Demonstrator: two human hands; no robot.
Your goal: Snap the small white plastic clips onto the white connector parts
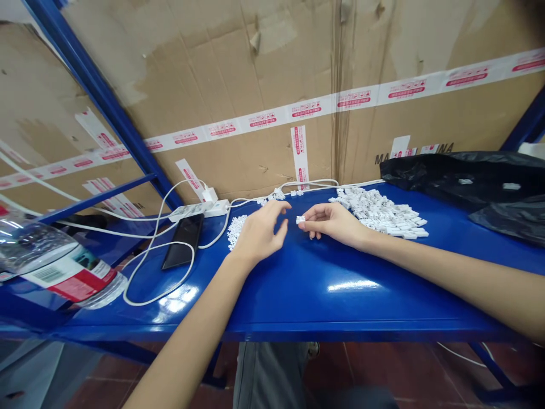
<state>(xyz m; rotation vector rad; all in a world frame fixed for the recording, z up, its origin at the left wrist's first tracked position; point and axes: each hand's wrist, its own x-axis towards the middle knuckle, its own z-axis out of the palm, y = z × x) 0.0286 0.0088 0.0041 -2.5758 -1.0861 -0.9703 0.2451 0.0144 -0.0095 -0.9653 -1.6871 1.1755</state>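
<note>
Between thumb and fingers my right hand (330,221) pinches a small white plastic piece (300,220), held just above the blue table. My left hand (264,227) is a short gap to the left of that piece, its thumb and fingers apart with nothing visible between them. Beside my left hand lies a pile of tiny white parts (235,230), partly covered by the hand. A larger heap of white plastic pieces (378,211) spreads behind and to the right of my right hand. Several more white pieces (279,194) sit at the back, beyond my left hand.
On the left, a black phone (184,241) lies beside a white power strip (200,210) with looping cables. A large plastic bottle (72,267) is at the far left. Black plastic bags (447,176) cover the back right. Cardboard (238,74) stands behind the blue table (298,301).
</note>
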